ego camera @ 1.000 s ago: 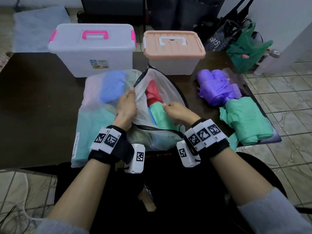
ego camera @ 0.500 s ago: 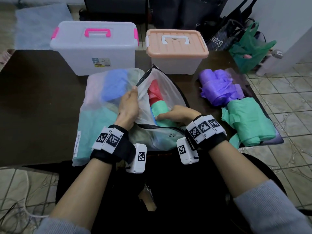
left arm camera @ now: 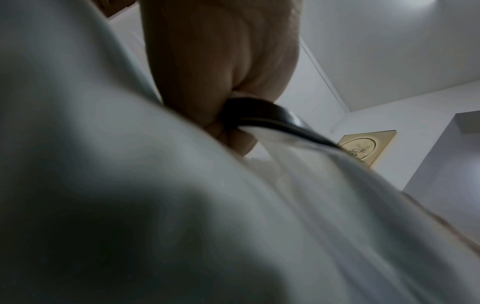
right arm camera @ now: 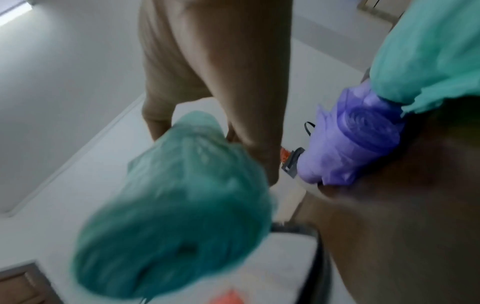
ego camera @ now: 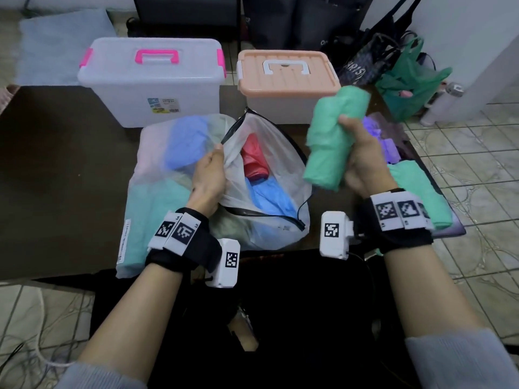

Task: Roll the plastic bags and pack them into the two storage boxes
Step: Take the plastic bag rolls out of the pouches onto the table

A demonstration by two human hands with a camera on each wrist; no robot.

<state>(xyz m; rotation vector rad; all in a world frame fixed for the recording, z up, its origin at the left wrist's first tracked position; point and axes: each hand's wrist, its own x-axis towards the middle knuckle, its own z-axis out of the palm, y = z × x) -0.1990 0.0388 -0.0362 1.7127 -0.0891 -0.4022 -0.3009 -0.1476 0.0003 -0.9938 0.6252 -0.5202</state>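
A white mesh zip pouch [ego camera: 269, 153] lies open on the dark table [ego camera: 56, 169], with red [ego camera: 252, 158] and blue [ego camera: 266, 195] plastic bags inside. My left hand [ego camera: 210, 169] pinches the pouch's black zip edge [left arm camera: 272, 117]. My right hand [ego camera: 362, 164] grips a green roll of bags [ego camera: 334, 138], lifted above the table right of the pouch; the same green roll [right arm camera: 176, 205] shows blurred in the right wrist view. Two lidded storage boxes stand behind: a clear one with pink handle [ego camera: 151, 80] and one with a peach lid [ego camera: 286, 77].
A purple bag roll [right arm camera: 358, 142] and a folded green bag [ego camera: 418, 189] lie at the table's right edge. Another pouch with blue and green bags [ego camera: 160, 175] lies under my left hand. Dark bags and a green bag [ego camera: 410, 82] sit on the tiled floor.
My right hand pulled the green roll out of the mesh pouch and lifted it up and to the right. The left hand kept holding the pouch's edge.
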